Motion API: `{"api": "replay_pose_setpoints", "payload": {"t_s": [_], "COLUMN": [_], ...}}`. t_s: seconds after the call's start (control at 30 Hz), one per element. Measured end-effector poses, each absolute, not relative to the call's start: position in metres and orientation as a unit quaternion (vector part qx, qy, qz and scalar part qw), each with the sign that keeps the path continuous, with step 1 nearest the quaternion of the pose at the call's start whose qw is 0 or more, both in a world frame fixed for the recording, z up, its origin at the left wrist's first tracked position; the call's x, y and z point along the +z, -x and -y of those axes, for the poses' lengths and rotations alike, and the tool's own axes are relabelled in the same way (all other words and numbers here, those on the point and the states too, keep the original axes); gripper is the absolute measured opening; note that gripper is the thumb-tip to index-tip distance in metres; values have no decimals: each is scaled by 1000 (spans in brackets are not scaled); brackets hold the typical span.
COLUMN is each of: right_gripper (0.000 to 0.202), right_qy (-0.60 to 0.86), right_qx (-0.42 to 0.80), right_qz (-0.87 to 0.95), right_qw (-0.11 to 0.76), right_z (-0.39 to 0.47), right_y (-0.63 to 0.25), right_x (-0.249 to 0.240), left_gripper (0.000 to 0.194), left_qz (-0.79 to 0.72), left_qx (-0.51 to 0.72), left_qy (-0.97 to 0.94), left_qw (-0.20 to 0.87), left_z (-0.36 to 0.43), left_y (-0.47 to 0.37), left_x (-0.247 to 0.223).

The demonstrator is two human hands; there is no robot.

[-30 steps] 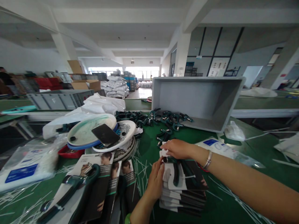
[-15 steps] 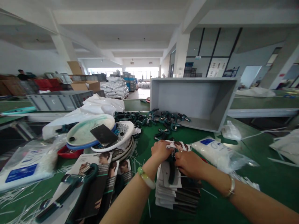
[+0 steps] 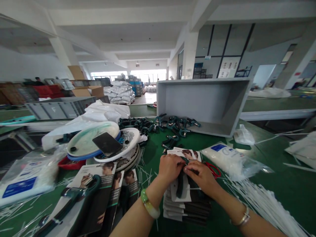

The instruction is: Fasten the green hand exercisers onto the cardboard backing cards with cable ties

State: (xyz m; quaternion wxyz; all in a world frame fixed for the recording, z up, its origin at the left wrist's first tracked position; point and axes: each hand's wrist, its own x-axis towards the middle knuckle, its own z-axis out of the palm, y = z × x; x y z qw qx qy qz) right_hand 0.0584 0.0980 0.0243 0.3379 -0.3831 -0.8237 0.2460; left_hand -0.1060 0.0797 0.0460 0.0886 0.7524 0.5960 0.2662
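Note:
A stack of printed cards lies on the green table, with a dark green hand tool on its top card. My left hand is closed at the tool's upper end. Beside it, my right hand pinches at the same spot, fingertips nearly touching the left ones; whatever small thing is between them is hidden. A thin white tie sticks out below my right hand. At the lower left, larger in view, another green tool lies on a printed card.
Behind the hands are a pile of green tools and a grey crate on its side. Stacked plates carry a dark phone and small metal parts. Red scissors, a plastic bag and white ties lie right.
My right hand has shifted slightly down and right, and my left hand has lowered a little. The red scissors and more loose ties now show beside my right forearm.

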Motion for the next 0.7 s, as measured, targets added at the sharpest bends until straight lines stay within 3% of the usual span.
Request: {"api": "replay_pose_setpoints", "payload": {"t_s": [0.7], "right_gripper": [26], "right_qy": [435], "right_qx": [345], "right_qz": [761], "right_qw": [336], "right_z": [-92], "right_y": [-58], "right_x": [26], "left_gripper": [19], "left_qz": [-584], "left_qx": [267], "left_qy": [-764], "left_qw": [61], "left_z": [-79], "left_y": [103], "left_x": [43]}}
